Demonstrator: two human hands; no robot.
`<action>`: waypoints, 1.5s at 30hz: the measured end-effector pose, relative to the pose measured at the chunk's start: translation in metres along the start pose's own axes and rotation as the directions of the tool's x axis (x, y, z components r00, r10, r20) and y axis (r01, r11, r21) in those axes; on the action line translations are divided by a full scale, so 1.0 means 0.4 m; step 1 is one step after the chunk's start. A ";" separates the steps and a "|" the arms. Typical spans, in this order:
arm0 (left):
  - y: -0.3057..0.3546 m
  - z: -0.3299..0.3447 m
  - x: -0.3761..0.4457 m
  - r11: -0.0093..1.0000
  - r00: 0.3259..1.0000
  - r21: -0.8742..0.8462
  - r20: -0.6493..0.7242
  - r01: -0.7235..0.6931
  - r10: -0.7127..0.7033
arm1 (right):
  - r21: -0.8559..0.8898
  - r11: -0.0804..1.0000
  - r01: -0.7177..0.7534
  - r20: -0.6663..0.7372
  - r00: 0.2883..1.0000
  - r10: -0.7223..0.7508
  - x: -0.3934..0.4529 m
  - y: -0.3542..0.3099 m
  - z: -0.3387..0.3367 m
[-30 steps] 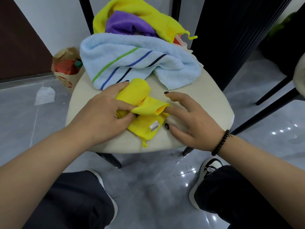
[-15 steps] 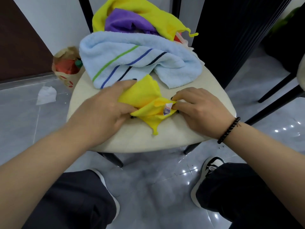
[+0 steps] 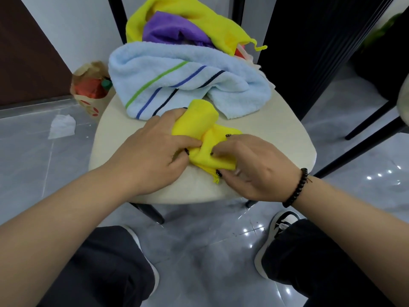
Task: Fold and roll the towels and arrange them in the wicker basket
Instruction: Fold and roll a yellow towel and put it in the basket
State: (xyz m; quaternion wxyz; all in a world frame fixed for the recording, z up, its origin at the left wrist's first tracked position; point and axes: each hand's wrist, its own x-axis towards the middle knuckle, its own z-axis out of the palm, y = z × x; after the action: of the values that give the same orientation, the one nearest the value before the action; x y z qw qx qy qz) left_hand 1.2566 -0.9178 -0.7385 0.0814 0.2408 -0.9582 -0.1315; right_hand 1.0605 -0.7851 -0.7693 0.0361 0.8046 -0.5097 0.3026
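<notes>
Four towels: both hands' grip holds small yellow towel; left hand, right hand.

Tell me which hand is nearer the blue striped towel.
Left. The left hand grips the small yellow cloth with its fingers right at the blue striped towel's near edge; the right hand holds the cloth's nearer end, farther from it.

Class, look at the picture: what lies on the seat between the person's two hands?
In the head view, the small yellow towel lies between the left hand and right hand, both gripping it.
</notes>
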 end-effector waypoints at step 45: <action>-0.016 0.023 0.030 0.958 0.990 -0.270 -0.125 -0.099 0.067 | 0.396 0.675 -0.623 0.283 0.782 0.556 0.058 0.029 -0.015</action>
State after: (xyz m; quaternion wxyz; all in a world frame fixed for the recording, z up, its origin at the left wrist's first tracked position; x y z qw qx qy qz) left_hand 1.2468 -0.9272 -0.7480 0.1743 0.1939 -0.9335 -0.2460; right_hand 1.0549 -0.8068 -0.7550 -0.2943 0.5992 -0.6545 0.3549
